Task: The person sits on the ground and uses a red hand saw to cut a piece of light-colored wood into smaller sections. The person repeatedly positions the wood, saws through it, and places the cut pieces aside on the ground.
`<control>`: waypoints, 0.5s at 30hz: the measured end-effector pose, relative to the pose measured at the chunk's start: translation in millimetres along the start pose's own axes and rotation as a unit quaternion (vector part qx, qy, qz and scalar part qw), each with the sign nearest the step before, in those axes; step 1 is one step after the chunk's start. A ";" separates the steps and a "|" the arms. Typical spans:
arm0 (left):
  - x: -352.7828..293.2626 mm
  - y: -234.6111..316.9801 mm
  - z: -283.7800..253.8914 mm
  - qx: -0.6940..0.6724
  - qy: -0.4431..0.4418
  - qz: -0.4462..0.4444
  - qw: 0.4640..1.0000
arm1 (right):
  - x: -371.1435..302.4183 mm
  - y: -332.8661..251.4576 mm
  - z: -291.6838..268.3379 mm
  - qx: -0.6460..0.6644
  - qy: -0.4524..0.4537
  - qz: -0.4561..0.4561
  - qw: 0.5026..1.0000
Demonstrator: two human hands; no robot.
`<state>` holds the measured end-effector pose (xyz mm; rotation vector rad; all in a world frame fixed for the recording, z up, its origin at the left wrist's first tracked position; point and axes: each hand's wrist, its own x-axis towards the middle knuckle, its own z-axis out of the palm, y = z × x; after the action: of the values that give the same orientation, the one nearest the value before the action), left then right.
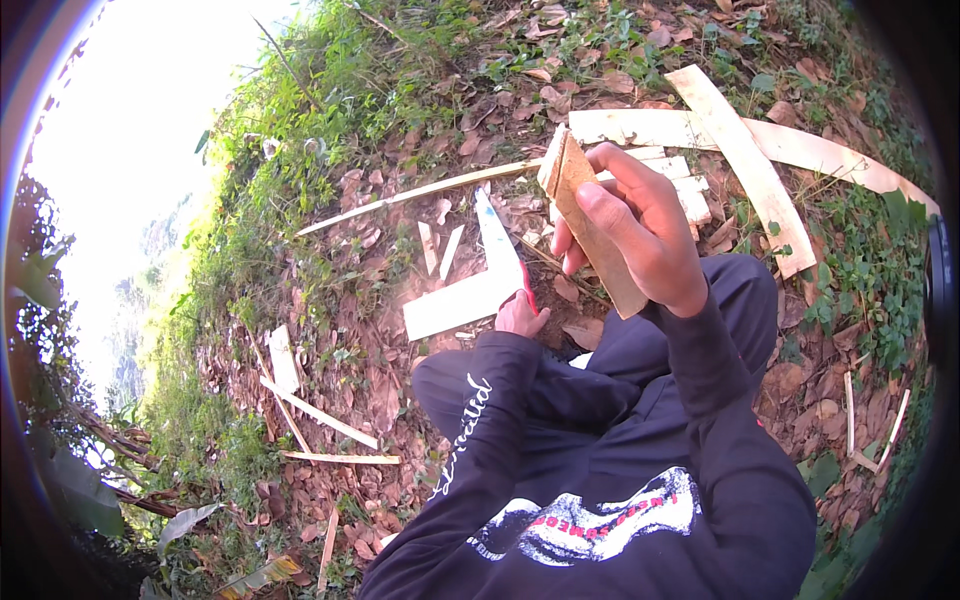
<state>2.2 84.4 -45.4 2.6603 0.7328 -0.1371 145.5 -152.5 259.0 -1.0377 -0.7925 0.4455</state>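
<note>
My right hand (645, 225) is raised in front of me, its thumb and fingers closed round a short wooden board (600, 240). The board is tilted, with a dark line across its upper end. Lower and to the left, my left hand (522, 315) is closed at the red handle (528, 287) of what looks like a handsaw. The saw's pale, tapering blade (494, 232) points away from me over the ground. Touching or close beside that hand lies a flat, bright wooden board (450, 306). Two small wood strips (452, 252) lie just beyond it.
Beyond my right hand, a long plank (830, 155) lies under a crossing plank (750, 170), near several short boards (690, 190). A long thin strip (420, 198) stretches leftward. Thin wood pieces (320, 412) lie at left, others (880, 450) at right. Dry leaves and green plants cover the soil.
</note>
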 end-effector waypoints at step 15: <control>-4.0 6.6 -4.3 0.002 0.022 0.007 1.000 | 1.0 3.6 2.8 0.013 0.006 0.004 1.000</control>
<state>2.2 78.9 -38.5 2.6792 0.7283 -0.0763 144.1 -148.6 256.9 -1.0196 -0.7699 0.4555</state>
